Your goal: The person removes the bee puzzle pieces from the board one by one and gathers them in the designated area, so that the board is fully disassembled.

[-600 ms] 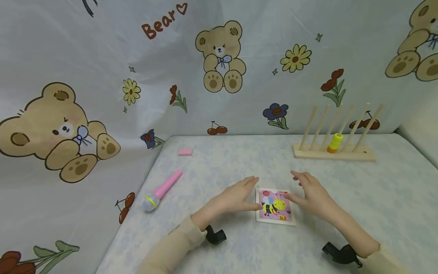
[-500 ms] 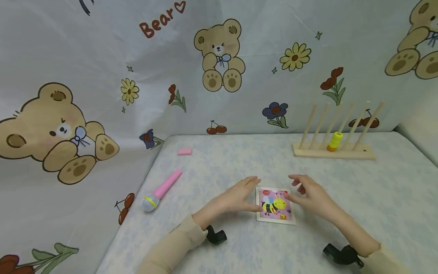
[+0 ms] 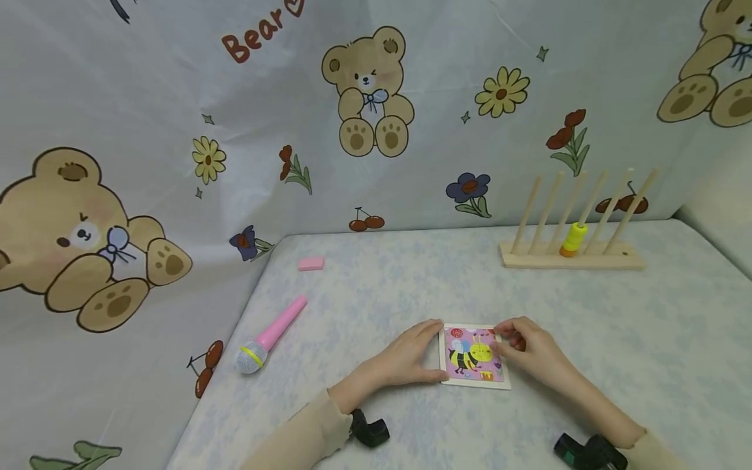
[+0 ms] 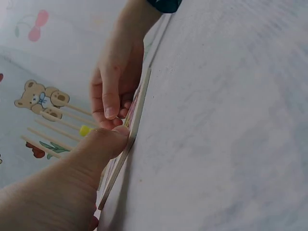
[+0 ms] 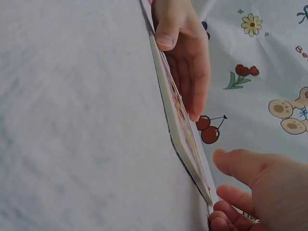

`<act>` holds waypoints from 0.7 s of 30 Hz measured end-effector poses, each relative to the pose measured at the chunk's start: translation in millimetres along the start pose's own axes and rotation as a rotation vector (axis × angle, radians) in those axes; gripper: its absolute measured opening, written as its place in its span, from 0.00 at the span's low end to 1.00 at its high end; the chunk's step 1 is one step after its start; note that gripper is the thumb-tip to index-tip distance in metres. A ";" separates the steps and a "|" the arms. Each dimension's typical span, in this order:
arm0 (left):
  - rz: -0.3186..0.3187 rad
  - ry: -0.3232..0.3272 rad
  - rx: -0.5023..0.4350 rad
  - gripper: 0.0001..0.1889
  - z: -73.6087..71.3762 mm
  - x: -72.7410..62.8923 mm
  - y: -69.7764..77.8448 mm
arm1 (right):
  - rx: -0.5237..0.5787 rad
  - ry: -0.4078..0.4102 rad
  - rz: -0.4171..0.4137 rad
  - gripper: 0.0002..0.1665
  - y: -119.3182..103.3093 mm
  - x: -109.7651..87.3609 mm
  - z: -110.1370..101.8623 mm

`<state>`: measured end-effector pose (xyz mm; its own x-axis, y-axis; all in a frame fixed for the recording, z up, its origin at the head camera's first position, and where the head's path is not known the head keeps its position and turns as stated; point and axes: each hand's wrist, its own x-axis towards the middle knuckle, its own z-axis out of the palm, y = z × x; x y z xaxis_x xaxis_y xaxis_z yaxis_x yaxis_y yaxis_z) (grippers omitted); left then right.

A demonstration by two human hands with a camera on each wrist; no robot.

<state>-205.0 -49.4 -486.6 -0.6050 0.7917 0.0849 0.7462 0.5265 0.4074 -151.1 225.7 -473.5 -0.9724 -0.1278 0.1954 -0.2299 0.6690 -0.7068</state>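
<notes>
A small square wooden jigsaw puzzle (image 3: 473, 356) with a bee picture on pink lies flat on the table, pale frame around it. My left hand (image 3: 411, 356) holds its left side, the thumb at the near corner and the fingers at the far corner. In the left wrist view that thumb (image 4: 118, 137) rests on the frame's edge. My right hand (image 3: 537, 346) is at the puzzle's right edge with its fingers partly curled. In the right wrist view its thumb (image 5: 236, 163) stands apart from the fingers and above the board, gripping nothing visible.
A pink toy microphone (image 3: 271, 334) lies to the left, with a pink block (image 3: 311, 264) behind it. At the back right stands a wooden peg rack (image 3: 572, 256) with yellow and orange rings (image 3: 574, 239) on one peg. A bear-print cloth (image 3: 376, 189) hangs behind the table.
Both hands have come down from above the puzzle to its sides. The left thumb and fingers have reached its left corners; the right fingers have curled more. The head view has shifted slightly.
</notes>
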 end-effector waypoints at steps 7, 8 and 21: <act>0.005 -0.002 -0.004 0.49 -0.2 1.6 -0.6 | -0.029 0.006 -0.067 0.18 3.9 0.2 1.8; 0.004 -0.002 -0.004 0.49 -0.1 1.5 -0.6 | -0.037 0.007 -0.071 0.18 3.6 0.4 2.4; 0.004 -0.025 -0.012 0.50 1.4 0.7 -1.6 | -0.066 0.031 -0.107 0.17 3.8 -0.5 6.4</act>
<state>-206.2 -49.3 -488.5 -0.5948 0.8013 0.0643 0.7453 0.5197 0.4177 -151.8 223.6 -480.5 -0.9405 -0.1787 0.2891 -0.3281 0.6998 -0.6346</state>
